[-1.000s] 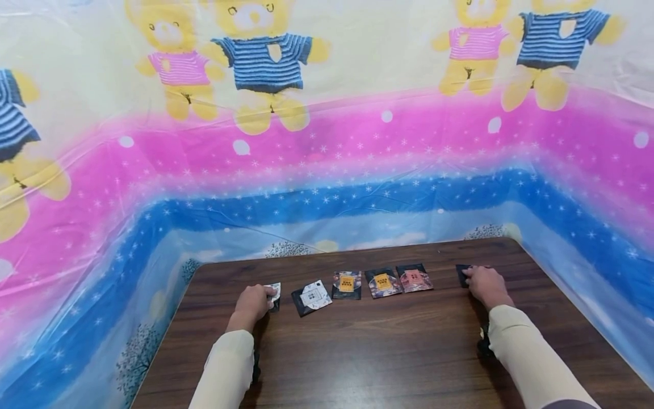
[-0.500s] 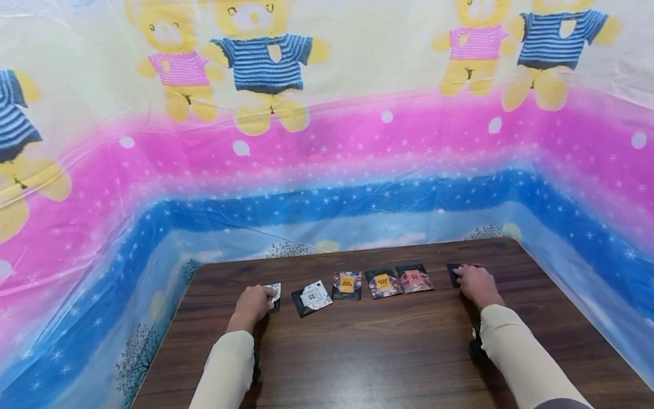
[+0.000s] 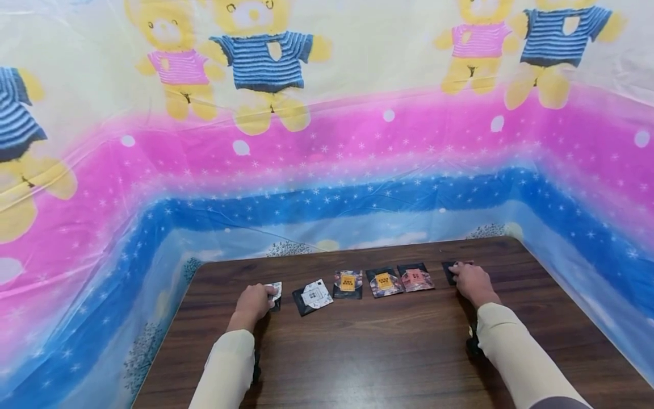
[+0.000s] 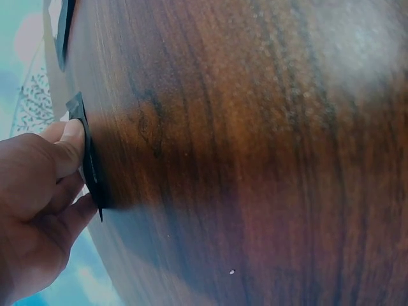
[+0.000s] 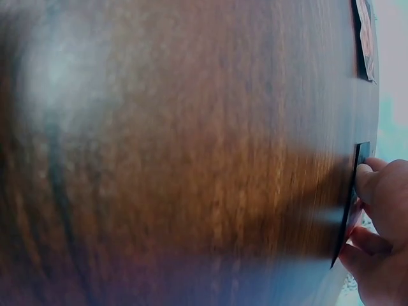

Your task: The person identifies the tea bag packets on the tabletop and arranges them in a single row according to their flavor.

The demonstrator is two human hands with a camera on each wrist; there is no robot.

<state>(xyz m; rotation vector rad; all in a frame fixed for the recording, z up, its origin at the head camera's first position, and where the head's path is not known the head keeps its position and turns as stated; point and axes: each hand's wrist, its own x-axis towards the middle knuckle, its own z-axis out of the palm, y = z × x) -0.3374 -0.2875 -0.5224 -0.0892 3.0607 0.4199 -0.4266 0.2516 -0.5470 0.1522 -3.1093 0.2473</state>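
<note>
My left hand (image 3: 252, 305) holds a black and white sachet (image 3: 276, 297) flat at the left end of a row on the table. In the left wrist view, thumb and fingers grip that sachet's edges, and part of it is hidden under the hand. At the right end, my right hand (image 3: 475, 284) grips a dark sachet (image 3: 449, 273), with the thumb on its face and the fingers at its edge in the right wrist view. Much of its print is covered. Nearest to it lies a sachet with a reddish label (image 3: 415, 277).
Between the hands lie a white-and-black sachet (image 3: 313, 296) and two sachets with yellow labels, one left (image 3: 348, 284) and one right (image 3: 384, 282). All rest on a brown wooden table (image 3: 347, 352). A printed bear curtain (image 3: 327, 147) hangs behind the table's back edge.
The right hand has slid its dark sachet leftward, closer to the reddish-label one. My left hand and its sachet have stayed in place.
</note>
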